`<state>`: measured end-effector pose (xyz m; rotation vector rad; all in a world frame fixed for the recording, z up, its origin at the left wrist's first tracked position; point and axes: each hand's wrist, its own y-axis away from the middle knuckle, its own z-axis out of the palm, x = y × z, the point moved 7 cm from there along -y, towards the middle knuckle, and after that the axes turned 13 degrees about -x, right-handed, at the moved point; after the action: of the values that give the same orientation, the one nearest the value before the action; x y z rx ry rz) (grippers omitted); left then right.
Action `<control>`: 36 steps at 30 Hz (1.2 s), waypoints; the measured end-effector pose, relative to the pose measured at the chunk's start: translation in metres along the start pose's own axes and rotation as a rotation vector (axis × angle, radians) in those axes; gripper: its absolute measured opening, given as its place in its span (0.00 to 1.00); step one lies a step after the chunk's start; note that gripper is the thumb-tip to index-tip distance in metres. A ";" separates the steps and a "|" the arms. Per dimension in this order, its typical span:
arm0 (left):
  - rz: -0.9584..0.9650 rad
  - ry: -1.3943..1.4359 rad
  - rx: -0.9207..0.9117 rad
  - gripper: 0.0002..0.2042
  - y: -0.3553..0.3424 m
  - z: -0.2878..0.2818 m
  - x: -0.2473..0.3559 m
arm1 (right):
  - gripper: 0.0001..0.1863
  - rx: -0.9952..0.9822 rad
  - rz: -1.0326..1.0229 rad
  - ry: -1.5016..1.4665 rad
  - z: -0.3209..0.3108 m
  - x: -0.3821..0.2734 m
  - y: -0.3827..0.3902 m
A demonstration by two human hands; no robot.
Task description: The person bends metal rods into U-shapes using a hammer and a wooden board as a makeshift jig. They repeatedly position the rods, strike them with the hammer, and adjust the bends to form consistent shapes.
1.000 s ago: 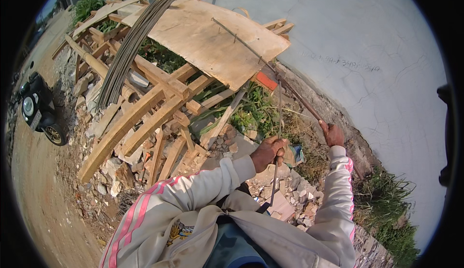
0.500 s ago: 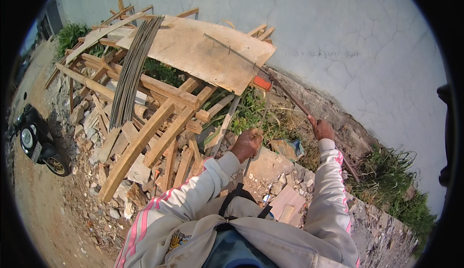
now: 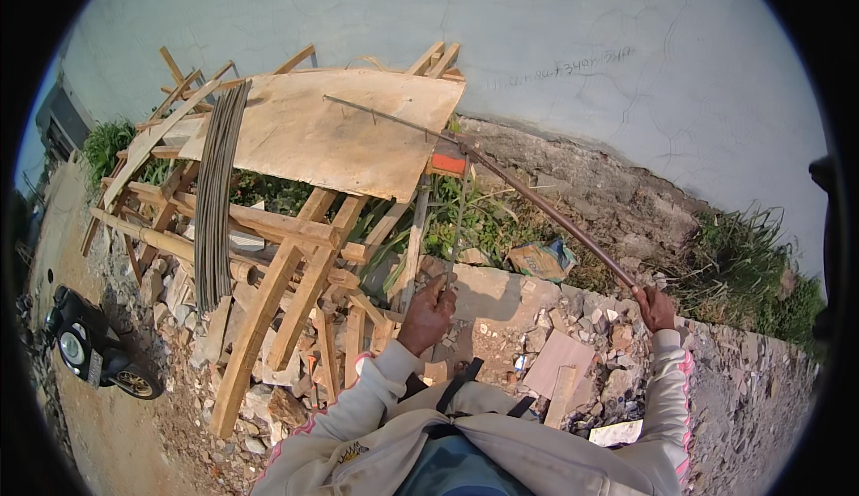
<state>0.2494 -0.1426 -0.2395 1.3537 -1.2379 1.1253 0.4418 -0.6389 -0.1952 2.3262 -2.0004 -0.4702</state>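
My left hand [image 3: 428,317] is closed on a thin metal rod [image 3: 460,218], which runs up from my fingers to the edge of the plywood board. My right hand [image 3: 656,308] grips the lower end of a long brown metal bar [image 3: 555,212]. That bar slopes up and left to a joint beside an orange-red block [image 3: 448,164] at the board's right corner. Across the plywood board [image 3: 313,138] lies another length of thin rod [image 3: 394,120], with short upright pins beside it. Whether the two thin lengths are one bent rod, I cannot tell.
A bundle of dark steel rods [image 3: 217,209] hangs over timber beams [image 3: 259,335] on the left. A motorbike [image 3: 94,344] stands beyond the rubble. A cracked grey wall [image 3: 573,39] rises behind, with grass [image 3: 734,263] at its foot. Broken tiles [image 3: 557,363] lie near me.
My right hand has shifted outward along the brown bar to its lower end. My left hand keeps its grip on the thin rod, lower in view. The whole view has shifted.
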 end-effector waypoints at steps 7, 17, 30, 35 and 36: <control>0.028 0.095 -0.079 0.16 -0.001 -0.021 -0.003 | 0.42 0.097 0.130 0.119 -0.015 -0.027 0.045; 0.069 -0.166 -0.352 0.22 -0.010 -0.122 -0.005 | 0.41 0.214 0.303 0.057 0.032 -0.112 0.153; 0.230 -0.720 -0.316 0.26 -0.021 -0.170 -0.002 | 0.42 0.260 0.294 0.048 0.052 -0.168 0.204; 0.217 -0.768 -0.337 0.26 -0.027 -0.187 -0.003 | 0.40 0.261 0.260 0.049 0.059 -0.185 0.217; 0.176 -0.751 -0.366 0.26 -0.029 -0.191 -0.007 | 0.39 0.222 0.281 0.043 0.068 -0.187 0.220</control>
<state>0.2720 0.0487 -0.2237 1.4398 -2.0173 0.4442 0.1901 -0.4827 -0.1724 2.0893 -2.4166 -0.1894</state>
